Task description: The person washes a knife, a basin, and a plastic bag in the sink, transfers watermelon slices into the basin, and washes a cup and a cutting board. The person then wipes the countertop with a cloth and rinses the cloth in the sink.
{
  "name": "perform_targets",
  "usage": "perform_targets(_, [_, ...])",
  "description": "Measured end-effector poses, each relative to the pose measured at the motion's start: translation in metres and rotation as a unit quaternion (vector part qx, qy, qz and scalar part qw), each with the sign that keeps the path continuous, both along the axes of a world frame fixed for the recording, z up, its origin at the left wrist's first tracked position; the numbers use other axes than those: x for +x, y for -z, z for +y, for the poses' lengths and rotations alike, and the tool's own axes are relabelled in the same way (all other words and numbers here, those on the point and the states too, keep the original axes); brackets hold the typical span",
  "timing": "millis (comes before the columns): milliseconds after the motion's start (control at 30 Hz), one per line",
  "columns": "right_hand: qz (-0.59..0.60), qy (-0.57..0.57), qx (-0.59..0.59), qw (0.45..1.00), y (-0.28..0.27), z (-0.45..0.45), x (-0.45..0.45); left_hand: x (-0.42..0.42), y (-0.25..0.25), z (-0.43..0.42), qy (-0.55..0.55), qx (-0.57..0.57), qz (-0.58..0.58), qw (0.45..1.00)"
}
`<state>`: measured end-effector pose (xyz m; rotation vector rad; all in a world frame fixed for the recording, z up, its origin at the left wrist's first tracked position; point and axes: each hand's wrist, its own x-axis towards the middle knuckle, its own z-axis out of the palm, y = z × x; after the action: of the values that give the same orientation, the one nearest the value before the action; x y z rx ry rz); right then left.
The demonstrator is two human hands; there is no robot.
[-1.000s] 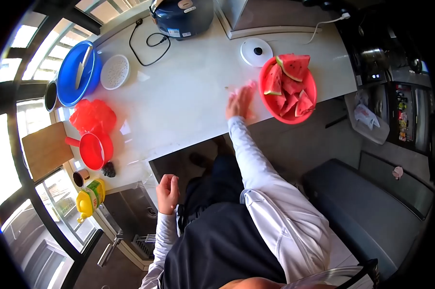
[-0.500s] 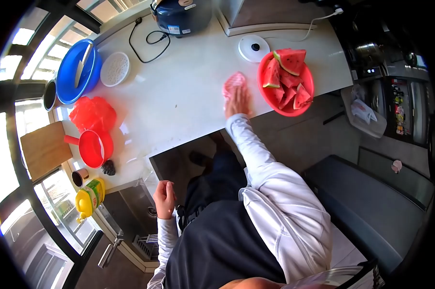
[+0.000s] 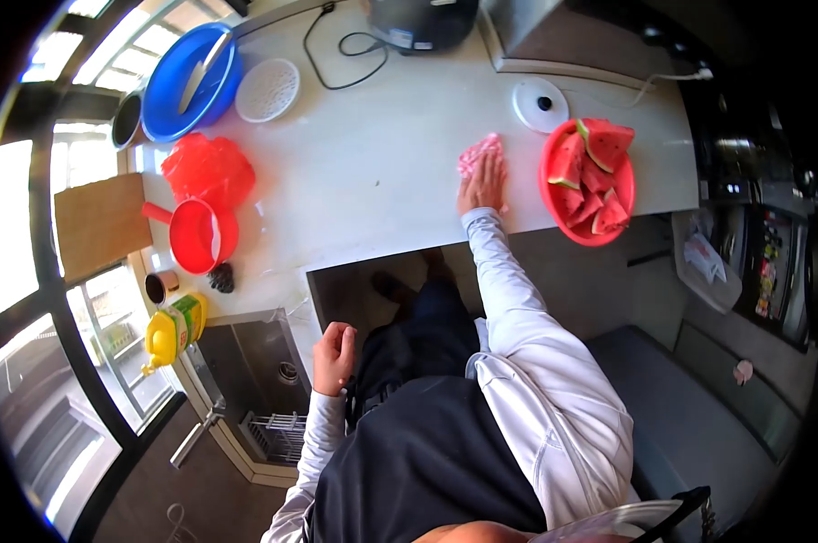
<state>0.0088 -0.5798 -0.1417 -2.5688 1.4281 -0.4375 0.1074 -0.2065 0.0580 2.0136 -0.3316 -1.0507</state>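
Observation:
My right hand (image 3: 484, 188) lies over a pink-and-white cloth (image 3: 481, 154), pressing it to the white countertop (image 3: 363, 163) near its front edge. Part of the cloth is hidden under the palm and fingers. To the right of that hand stands a red bowl (image 3: 554, 197) filled with watermelon wedges (image 3: 597, 167). A white lid with a black knob (image 3: 528, 107) rests behind the bowl. My left hand (image 3: 334, 357) hangs in front of the counter by the sink, its fingers curled with nothing visible in them.
On the left are a blue basin (image 3: 160, 100), a white strainer (image 3: 268, 90), a red plastic bag (image 3: 208, 167), a red dipper (image 3: 202, 237) and a yellow bottle (image 3: 175, 328). The sink (image 3: 255, 362) adjoins them. A corded dark appliance (image 3: 422, 23) stands at the back.
My view has shifted, so the counter's things appear farther right. My right hand and the cloth have slid slightly left, away from the bowl. The left hand stays curled by the sink.

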Motion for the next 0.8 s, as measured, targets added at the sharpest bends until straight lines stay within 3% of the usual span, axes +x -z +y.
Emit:
perform_targets(100, [-0.008,-0.157,0.027,0.987,0.008,0.044,0.061,-0.003,-0.001,0.011,-0.029,-0.004,-0.017,0.999])
perform_targets(167, [0.090,-0.247,0.050,0.964,-0.006,0.097,0.105,-0.008,0.000,0.026,-0.069,-0.004,-0.013,0.998])
perform_targets(267, [-0.036,-0.293,0.037,0.955,0.007,0.179,0.156,-0.019,-0.007,0.049,-0.136,0.007,-0.002,0.991])
perform_targets(400, [-0.059,-0.292,0.093,0.950,-0.008,0.220,0.176,-0.034,-0.012,0.091,-0.203,0.012,-0.009,0.979])
perform_targets(533, [0.079,-0.408,0.057,0.908,-0.025,0.191,0.153,-0.048,0.000,0.130,-0.236,-0.002,-0.024,0.971])
perform_targets(600, [0.076,-0.412,-0.002,0.908,-0.007,0.182,0.156,-0.052,0.003,0.144,-0.242,-0.004,-0.030,0.970])
perform_targets(700, [0.082,-0.301,-0.058,0.948,0.010,0.161,0.192,-0.048,-0.005,0.154,-0.247,0.004,-0.023,0.969])
perform_targets(800, [0.062,-0.269,-0.060,0.959,0.023,0.125,0.249,-0.045,0.002,0.163,-0.261,0.004,-0.040,0.964])
